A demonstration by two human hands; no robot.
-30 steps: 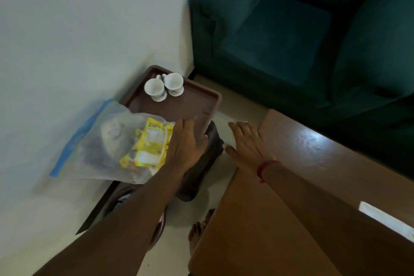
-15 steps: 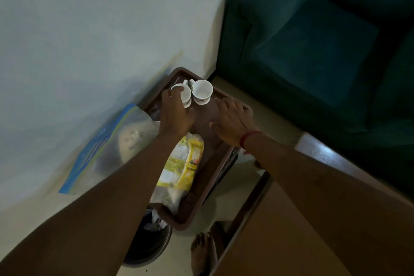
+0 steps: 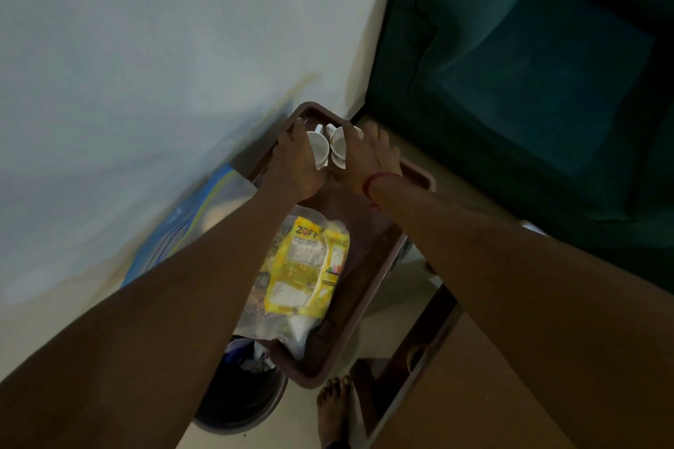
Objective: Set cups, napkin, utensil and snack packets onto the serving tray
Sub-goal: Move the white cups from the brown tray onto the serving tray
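Observation:
A brown serving tray stands by the wall. At its far end my left hand grips one white cup, which is tilted. My right hand grips a second white cup beside it, also tilted. Both cups look lifted or tipped off the tray floor. A yellow snack packet inside a clear plastic bag lies on the near half of the tray. Napkin and utensil are not visible.
A blue-edged clear bag leans on the white wall to the left. A dark bin sits under the tray's near end. A teal sofa fills the right; a wooden table stands at lower right, with a bare foot beside it.
Both hands reached further to the tray's far end and closed round the two cups, which now tilt. The camera moved closer over the tray.

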